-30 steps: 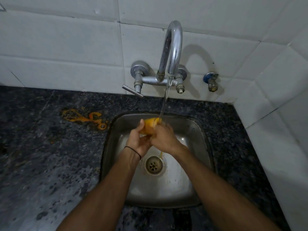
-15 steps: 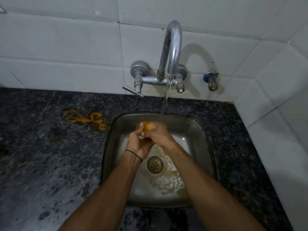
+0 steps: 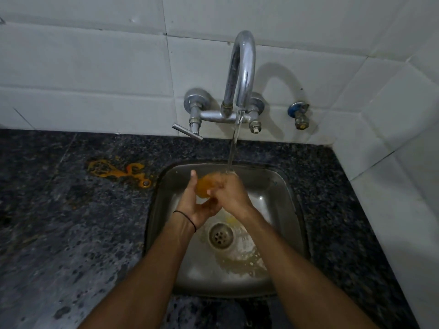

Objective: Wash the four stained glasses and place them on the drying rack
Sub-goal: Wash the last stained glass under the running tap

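An orange-stained glass [image 3: 204, 187] is held over the steel sink [image 3: 285, 210], just left of the running water stream [image 3: 234, 148]. My left hand [image 3: 197, 207] cups the glass from below and the left, thumb raised along its side. My right hand [image 3: 229, 193] wraps over its right side, fingers curled on it, with water falling on the knuckles. Most of the glass is hidden by both hands. No other glasses and no drying rack are in view.
The chrome faucet [image 3: 242, 67] arches out from the tiled wall, its lever handle [image 3: 187, 132] pointing left. Yellowish water pools around the drain [image 3: 221, 236]. An orange spill [image 3: 114, 169] marks the dark granite counter to the left. A small blue valve [image 3: 298, 113] sits on the wall at right.
The glass has turned in my hands under the stream, showing more of its orange side. Yellowish rinse water has spread across the sink floor beside the drain.
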